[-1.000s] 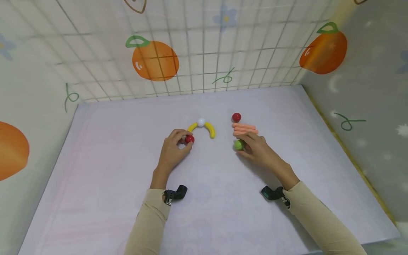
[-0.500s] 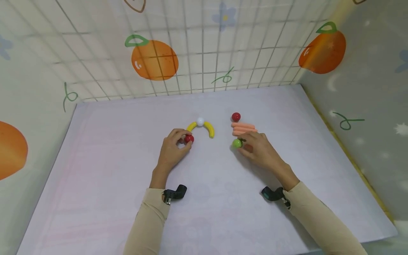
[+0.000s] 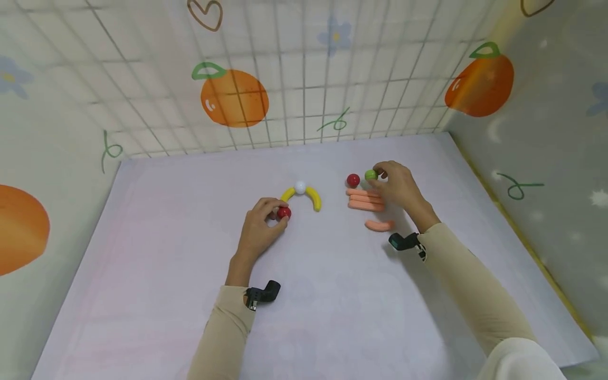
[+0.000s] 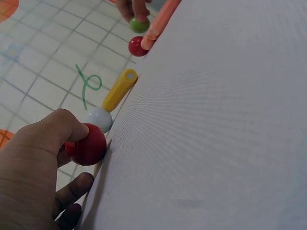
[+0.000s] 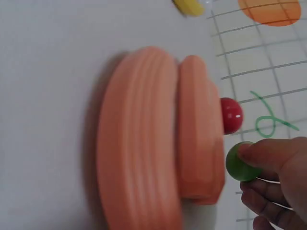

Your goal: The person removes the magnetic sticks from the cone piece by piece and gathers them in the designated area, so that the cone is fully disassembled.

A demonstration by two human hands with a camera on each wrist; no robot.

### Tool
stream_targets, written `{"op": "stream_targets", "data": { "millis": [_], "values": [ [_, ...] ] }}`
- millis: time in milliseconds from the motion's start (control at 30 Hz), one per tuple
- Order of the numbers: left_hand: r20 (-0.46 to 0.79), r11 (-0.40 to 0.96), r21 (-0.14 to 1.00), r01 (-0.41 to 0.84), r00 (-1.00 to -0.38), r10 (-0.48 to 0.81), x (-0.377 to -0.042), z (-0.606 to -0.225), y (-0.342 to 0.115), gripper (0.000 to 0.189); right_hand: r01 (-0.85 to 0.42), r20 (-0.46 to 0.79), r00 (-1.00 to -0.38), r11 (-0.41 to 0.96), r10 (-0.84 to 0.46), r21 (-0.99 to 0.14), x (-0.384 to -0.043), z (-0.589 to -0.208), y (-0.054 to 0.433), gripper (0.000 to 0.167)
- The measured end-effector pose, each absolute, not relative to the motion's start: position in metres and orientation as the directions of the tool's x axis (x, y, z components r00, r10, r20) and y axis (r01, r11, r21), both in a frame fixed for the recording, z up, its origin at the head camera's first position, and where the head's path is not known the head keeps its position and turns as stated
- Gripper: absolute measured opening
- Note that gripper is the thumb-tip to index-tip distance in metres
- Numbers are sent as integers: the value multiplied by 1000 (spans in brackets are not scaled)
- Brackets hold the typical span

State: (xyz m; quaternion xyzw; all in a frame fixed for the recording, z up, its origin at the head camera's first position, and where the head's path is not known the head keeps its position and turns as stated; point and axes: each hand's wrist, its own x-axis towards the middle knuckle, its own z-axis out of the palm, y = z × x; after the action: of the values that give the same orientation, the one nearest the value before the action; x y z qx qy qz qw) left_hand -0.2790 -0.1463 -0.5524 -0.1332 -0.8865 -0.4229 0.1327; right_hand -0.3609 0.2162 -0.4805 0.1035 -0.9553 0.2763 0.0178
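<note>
My left hand pinches a glossy red ball between thumb and fingers, low over the table. Just behind it, a white ball sits between two curved yellow rods, forming an arch. One yellow rod shows a grey disc on its end in the left wrist view. At the back right, my right hand holds a green ball by its fingertips. Another red ball lies left of it. Straight orange rods lie side by side in front of these balls.
A ribbed, curved orange rod lies by itself nearer me, below my right forearm. The white table meets a gridded curtain printed with oranges at the back. A grey side wall borders the right.
My right hand has carried the green ball back and right, past the orange rods to beside the red ball. The curved orange rod has come into sight. My left hand stays at the arch.
</note>
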Motion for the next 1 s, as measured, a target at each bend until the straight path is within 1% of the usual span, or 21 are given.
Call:
{"op": "stream_targets", "data": {
  "millis": [67, 167, 267, 333, 433, 567, 667, 800, 900, 1000],
  "values": [
    [342, 605, 716, 348, -931, 130, -278, -555, -146, 28, -184, 42, -981, 842, -189, -508, -366, -488, 218, 38],
    [343, 601, 717, 353, -929, 137, -278, -556, -145, 28, -178, 14, -981, 866, -195, -468, -368, -494, 219, 42],
    [353, 596, 716, 363, -925, 140, -278, -556, -144, 28, -195, 40, -979, 869, -199, -454, -361, -488, 219, 49],
    [358, 592, 716, 369, -923, 141, -279, -555, -145, 27, -226, 87, -974, 861, -210, -455, -354, -482, 221, 50],
    [366, 594, 712, 375, -920, 141, -279, -552, -146, 27, -303, 156, -953, 838, -260, -453, -338, -474, 223, 43],
    [372, 599, 707, 377, -918, 139, -279, -547, -147, 27, -438, 183, -899, 803, -398, -404, -310, -473, 227, 27],
    [372, 598, 707, 378, -918, 139, -280, -546, -147, 27, -509, 184, -860, 772, -476, -382, -287, -476, 230, 27],
    [368, 599, 709, 372, -920, 136, -279, -549, -146, 27, -563, 234, -826, 750, -512, -347, -265, -482, 233, 33],
    [370, 597, 711, 372, -920, 132, -279, -549, -145, 27, -594, 285, -803, 743, -524, -309, -258, -486, 233, 26],
    [371, 600, 709, 370, -920, 129, -278, -549, -144, 27, -603, 311, -794, 743, -522, -290, -256, -492, 233, 19]
  ]
}}
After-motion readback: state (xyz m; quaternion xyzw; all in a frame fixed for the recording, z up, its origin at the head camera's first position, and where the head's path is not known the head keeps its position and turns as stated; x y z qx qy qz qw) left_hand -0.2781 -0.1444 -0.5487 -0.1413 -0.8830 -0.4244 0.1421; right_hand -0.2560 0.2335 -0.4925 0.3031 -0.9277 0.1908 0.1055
